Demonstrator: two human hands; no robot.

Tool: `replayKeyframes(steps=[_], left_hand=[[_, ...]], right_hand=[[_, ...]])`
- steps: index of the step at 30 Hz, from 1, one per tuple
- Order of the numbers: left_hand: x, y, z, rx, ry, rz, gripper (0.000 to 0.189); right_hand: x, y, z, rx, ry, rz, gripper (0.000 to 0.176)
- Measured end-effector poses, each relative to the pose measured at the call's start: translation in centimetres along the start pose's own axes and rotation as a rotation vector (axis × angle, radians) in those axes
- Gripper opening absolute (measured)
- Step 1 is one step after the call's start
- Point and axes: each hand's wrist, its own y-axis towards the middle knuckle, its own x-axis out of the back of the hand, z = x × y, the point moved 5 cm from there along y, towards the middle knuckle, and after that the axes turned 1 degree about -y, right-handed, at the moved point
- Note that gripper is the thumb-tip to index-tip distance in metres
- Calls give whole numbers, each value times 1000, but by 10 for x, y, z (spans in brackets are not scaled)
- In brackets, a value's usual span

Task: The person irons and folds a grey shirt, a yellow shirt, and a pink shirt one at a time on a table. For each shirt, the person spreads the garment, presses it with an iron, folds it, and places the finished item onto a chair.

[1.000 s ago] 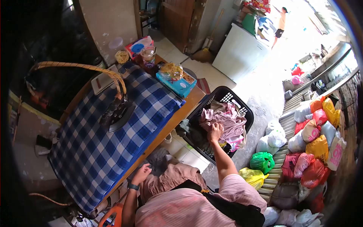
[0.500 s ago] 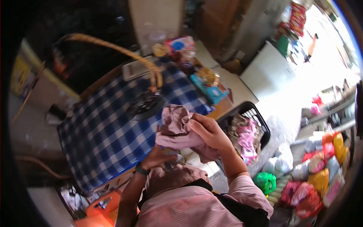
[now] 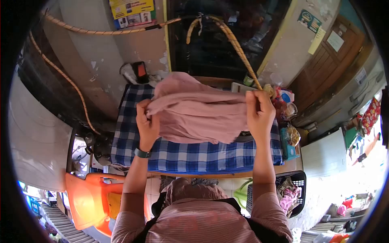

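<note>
A dusty-pink garment (image 3: 198, 115) is stretched sideways between my two hands above a table with a blue checked cloth (image 3: 194, 158). My left hand (image 3: 148, 127) pinches its left end; a dark band circles that wrist. At the opposite end, my right hand (image 3: 260, 115) grips the fabric with thumb and fingers. The cloth hangs in loose folds, so its exact kind cannot be made out. A dark edge (image 3: 244, 137) peeks out below the garment near my right hand, the rest of that object being hidden.
A black basket (image 3: 300, 182) of crumpled clothes stands right of the table. Food packets and a blue pack (image 3: 288, 146) line the table's right edge. An orange plastic chair (image 3: 87, 198) is at the lower left. A striped cord (image 3: 239, 48) hangs down behind the table.
My view has swung left to face the table. The bunched garment is now spread wide, with my left hand gripping one end. My hands have moved apart over the table, away from the basket.
</note>
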Motion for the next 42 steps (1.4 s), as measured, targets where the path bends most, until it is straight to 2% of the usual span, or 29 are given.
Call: replayKeyframes(steps=[1, 2, 3, 4, 5, 6, 7, 8, 9, 10, 11, 12, 13, 15, 42], left_hand=[[15, 0, 15, 45, 101, -4, 24], [26, -2, 37, 171, 120, 91, 33], [43, -6, 48, 180, 124, 88, 33], [55, -10, 49, 80, 268, 157, 37], [63, -14, 47, -21, 411, 228, 42], [80, -4, 34, 86, 346, 279, 44], [99, 12, 1, 103, 288, 366, 42], [116, 23, -32, 122, 227, 450, 40], [140, 20, -57, 24, -282, 386, 38], [179, -1, -72, -411, -1101, 646, 28], [231, -18, -71, -883, -1919, 849, 30], [223, -7, -113, -921, -1821, 1070, 30], [206, -7, -142, -869, -1675, 1120, 30], [191, -2, -163, -846, -1599, 1183, 30], [112, -7, -169, -701, -1569, 1335, 31]], right_hand=[[-16, -1, 7, 15, 12, 106, 8], [-19, 0, 18, 36, 71, 184, 10], [-10, -3, 32, -34, 271, 209, 11], [6, -6, 55, -104, 472, 236, 13], [31, -2, 102, -106, 476, 247, 13], [49, -4, 142, -357, -386, 577, 22], [57, 2, 152, -360, -386, 589, 22], [58, 7, 187, 52, 528, 726, 27], [87, 10, 212, 487, 1446, 738, 33], [90, 9, 220, 566, 1409, 813, 33], [90, 7, 226, 597, 1401, 836, 33], [88, 8, 231, 610, 1393, 849, 33], [87, 9, 234, 614, 1396, 851, 32], [84, 9, 235, 616, 1396, 866, 32], [59, 28, 176, 679, 1587, 1004, 27]])
